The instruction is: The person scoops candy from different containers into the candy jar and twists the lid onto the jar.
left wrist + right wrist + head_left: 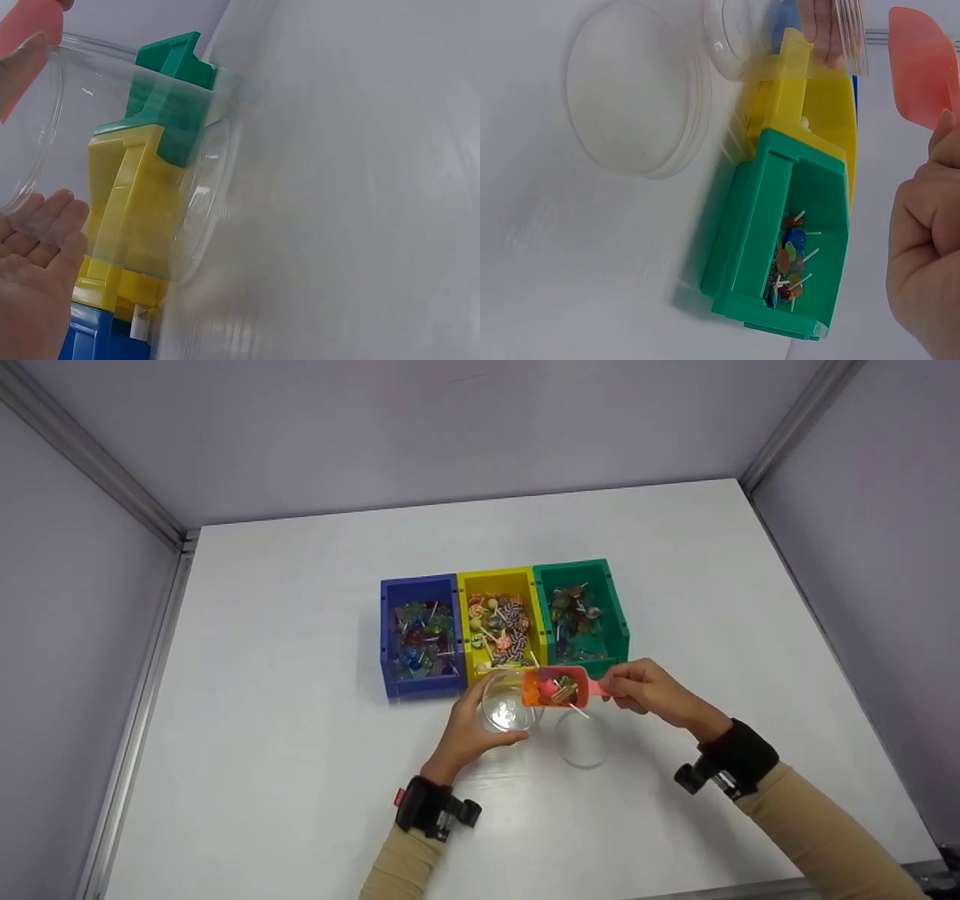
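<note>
My left hand (466,731) holds a clear round plastic jar (504,714) around its side, thumb toward me. The jar's open top faces up in the head view, and no candy shows inside. My right hand (651,691) pinches the handle of a pink scoop (596,688). Several lollipops (559,688) lie in the scoop, with sticks poking over its edge. The scoop's front lip overlaps the jar's right rim. In the right wrist view the scoop (922,71) is above the table, and fingers of the left hand (823,30) show behind the jar wall.
A clear round lid (580,740) lies on the white table just right of the jar. Behind the hands stand three joined bins, blue (424,688), yellow (495,579) and green (619,630), each holding small candies or lollipops. Pale walls enclose the table.
</note>
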Demonstrator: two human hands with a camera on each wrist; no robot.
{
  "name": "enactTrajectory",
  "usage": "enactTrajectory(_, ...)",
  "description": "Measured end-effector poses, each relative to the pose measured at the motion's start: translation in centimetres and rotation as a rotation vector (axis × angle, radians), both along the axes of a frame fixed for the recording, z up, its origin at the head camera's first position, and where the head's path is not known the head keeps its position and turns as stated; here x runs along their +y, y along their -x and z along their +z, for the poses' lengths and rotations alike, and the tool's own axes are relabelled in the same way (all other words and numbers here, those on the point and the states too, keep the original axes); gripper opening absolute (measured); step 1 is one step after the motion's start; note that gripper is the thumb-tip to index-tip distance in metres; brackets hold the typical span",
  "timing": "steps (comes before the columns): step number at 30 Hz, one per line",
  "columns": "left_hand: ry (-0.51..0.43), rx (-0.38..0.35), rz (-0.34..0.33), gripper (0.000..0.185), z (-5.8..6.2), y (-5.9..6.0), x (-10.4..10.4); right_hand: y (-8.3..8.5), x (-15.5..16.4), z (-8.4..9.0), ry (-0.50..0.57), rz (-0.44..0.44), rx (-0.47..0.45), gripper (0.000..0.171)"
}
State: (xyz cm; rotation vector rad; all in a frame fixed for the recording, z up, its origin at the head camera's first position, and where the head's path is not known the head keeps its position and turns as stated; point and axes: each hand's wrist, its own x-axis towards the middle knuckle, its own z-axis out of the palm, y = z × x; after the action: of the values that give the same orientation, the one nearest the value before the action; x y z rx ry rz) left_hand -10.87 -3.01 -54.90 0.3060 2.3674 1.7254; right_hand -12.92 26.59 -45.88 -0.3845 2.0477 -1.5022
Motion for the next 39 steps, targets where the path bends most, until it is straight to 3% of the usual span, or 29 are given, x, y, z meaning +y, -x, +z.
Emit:
enactTrajectory(8,-0.026,0.043,-0.001,0.094,-0.2,0.0,0.2,-0.5,-0.5,0.5,-0.088,0.027,0.023,0.032)
enactTrajectory(30,-0.042,0.056,-0.016,0.092,-0.3,0.0,0.2,-1.2,-2.6,2.9,-0.298,0.014,-0.008,0.028)
enactTrajectory(39,-0.056,0.062,-0.017,0.093,-0.4,0.1,0.2,-1.2,-3.3,3.6,-0.379,0.002,0.031,0.030)
